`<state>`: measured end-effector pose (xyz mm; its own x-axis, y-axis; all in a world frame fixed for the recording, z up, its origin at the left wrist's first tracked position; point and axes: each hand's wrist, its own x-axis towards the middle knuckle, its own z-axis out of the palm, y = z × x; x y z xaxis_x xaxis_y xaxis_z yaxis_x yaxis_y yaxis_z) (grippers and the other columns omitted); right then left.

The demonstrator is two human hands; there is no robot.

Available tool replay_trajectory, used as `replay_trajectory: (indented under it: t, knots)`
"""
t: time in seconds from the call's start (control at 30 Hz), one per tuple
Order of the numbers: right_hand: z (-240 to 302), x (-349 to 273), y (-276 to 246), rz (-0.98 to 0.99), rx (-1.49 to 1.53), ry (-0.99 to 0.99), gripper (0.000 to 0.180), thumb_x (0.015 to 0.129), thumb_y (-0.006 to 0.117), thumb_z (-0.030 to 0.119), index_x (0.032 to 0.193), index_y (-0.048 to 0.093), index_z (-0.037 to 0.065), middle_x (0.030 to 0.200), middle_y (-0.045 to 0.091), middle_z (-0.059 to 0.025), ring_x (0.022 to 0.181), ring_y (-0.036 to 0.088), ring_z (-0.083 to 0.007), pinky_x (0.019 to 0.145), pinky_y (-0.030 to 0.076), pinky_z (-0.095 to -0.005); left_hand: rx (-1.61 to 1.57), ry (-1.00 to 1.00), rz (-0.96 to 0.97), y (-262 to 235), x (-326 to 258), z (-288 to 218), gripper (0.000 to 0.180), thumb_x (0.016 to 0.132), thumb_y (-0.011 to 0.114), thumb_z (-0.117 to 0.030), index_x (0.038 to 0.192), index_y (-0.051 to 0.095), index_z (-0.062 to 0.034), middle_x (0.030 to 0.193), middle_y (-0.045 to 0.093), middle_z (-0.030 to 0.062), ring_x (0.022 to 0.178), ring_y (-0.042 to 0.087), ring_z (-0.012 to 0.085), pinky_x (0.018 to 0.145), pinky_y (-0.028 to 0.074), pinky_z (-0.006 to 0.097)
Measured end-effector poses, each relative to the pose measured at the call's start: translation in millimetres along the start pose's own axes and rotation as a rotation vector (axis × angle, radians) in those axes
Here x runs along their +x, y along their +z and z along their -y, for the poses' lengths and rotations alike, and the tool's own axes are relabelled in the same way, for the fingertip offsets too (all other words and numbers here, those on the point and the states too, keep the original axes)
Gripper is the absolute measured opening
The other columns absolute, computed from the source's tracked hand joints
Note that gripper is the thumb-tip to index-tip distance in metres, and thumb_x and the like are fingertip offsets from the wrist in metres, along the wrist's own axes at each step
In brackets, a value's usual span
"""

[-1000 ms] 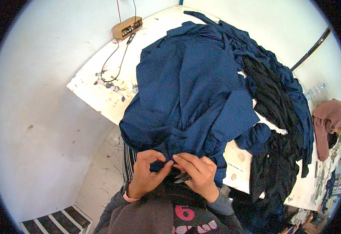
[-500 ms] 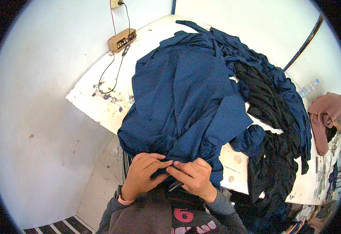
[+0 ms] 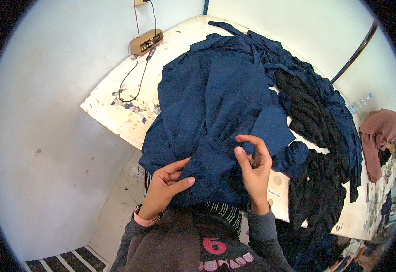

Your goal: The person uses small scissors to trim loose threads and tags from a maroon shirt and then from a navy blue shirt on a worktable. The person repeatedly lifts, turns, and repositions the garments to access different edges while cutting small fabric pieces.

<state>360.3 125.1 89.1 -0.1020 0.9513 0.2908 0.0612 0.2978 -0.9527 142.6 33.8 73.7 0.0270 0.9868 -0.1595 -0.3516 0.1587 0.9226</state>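
Observation:
A large navy cloth garment (image 3: pixel 207 99) is spread over the table's near edge and hangs down in front of me. My left hand (image 3: pixel 164 186) holds its near part, thumb on top and fingers partly hidden by the folds. On the right side of this raised fold is my right hand (image 3: pixel 257 170), with thumb and forefinger curved and a little apart over the cloth. A small metal tool (image 3: pixel 252 159) shows only as a glint inside its curled fingers; the tool's exact kind is hidden.
The white table (image 3: pixel 109 106) carries a brown box with switches (image 3: pixel 146 43) and a black cable. Black garments (image 3: pixel 313 122) and more navy cloth lie to the right. Beyond them are a clear bottle (image 3: pixel 360 103) and dusty-pink cloth (image 3: pixel 379 136). A wall (image 3: pixel 48 113) stands on the left.
My hands, earlier close together at the cloth's near edge, have moved apart. The right hand has gone up and right, and a fold of navy cloth now lies raised between them.

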Motion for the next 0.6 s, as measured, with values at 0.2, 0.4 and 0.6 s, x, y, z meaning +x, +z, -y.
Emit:
replay_trajectory:
  t: [0.2, 0.4, 0.6]
  knots:
    - [18, -9, -3, 0.192, 0.073, 0.034, 0.053, 0.081, 0.083, 0.006, 0.129, 0.059, 0.006, 0.124, 0.064, -0.0012, 0.059, 0.039, 0.0041, 0.051, 0.028, -0.0162, -0.077, -0.010, -0.032, 1, 5, 8, 0.055, 0.092, 0.070, 0.001, 0.144, 0.051, 0.0033, 0.106, 0.073, 0.0065, 0.095, 0.065, 0.0068, 0.087, 0.050, 0.020]
    - [-1, -3, 5, 0.103, 0.172, 0.117, 0.039, 0.088, 0.076, -0.001, 0.123, 0.059, 0.004, 0.080, 0.067, 0.0007, 0.067, 0.052, -0.0004, 0.060, 0.036, -0.0160, -0.045, -0.119, 0.078, -6, 5, 9, 0.047, 0.099, 0.064, -0.009, 0.144, 0.053, -0.0020, 0.089, 0.073, -0.0010, 0.083, 0.062, 0.0021, 0.082, 0.047, 0.017]
    - [-17, 6, 4, 0.077, 0.053, -0.021, 0.026, 0.090, 0.074, 0.002, 0.115, 0.066, 0.004, 0.084, 0.072, -0.0050, 0.076, 0.064, -0.0060, 0.066, 0.047, -0.0207, -0.011, 0.139, -0.097, -19, 10, 10, 0.041, 0.100, 0.060, -0.008, 0.140, 0.056, -0.0021, 0.112, 0.071, 0.0086, 0.107, 0.064, 0.0113, 0.095, 0.048, 0.027]
